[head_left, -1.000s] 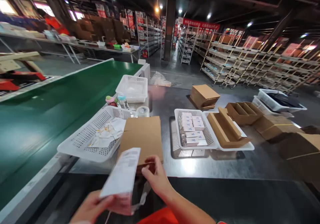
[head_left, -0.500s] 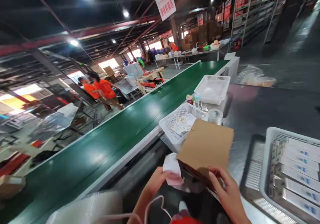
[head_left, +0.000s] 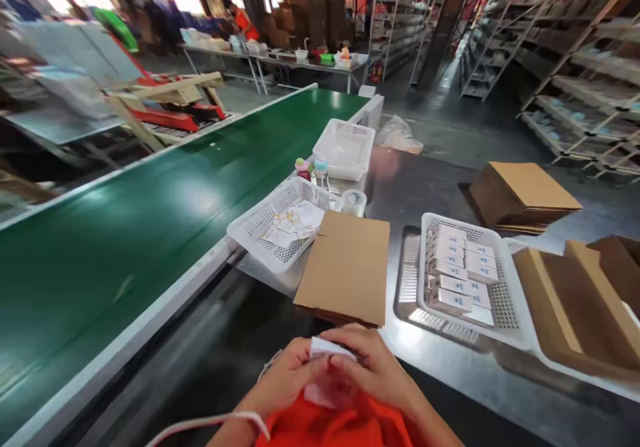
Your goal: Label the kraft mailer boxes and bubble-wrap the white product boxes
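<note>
Close to my body, my left hand [head_left: 295,374] and my right hand [head_left: 373,367] are together, fingers closed on a thin white paper packet [head_left: 324,347]. Its lower part looks pinkish; any print on it is too blurred to read. Just beyond my hands a flat brown cardboard box [head_left: 350,260] lies on the metal table, touched by neither hand. Left of it stands a white perforated basket [head_left: 240,230] with white paper slips [head_left: 300,220] inside. A roll of clear tape [head_left: 355,200] is behind the box.
To the left runs a green conveyor belt [head_left: 165,200]. On the right are a basket [head_left: 510,300] of small white boxes [head_left: 453,267], stacked cardboard [head_left: 530,194] and open cartons [head_left: 565,300]. Two bottles [head_left: 320,170] and another white basket [head_left: 345,147] stand farther back. A person [head_left: 243,22] is far off.
My view has turned right. My right hand has left the cardboard box and joined my left on the white paper packet. The packet is now closer to my body.
</note>
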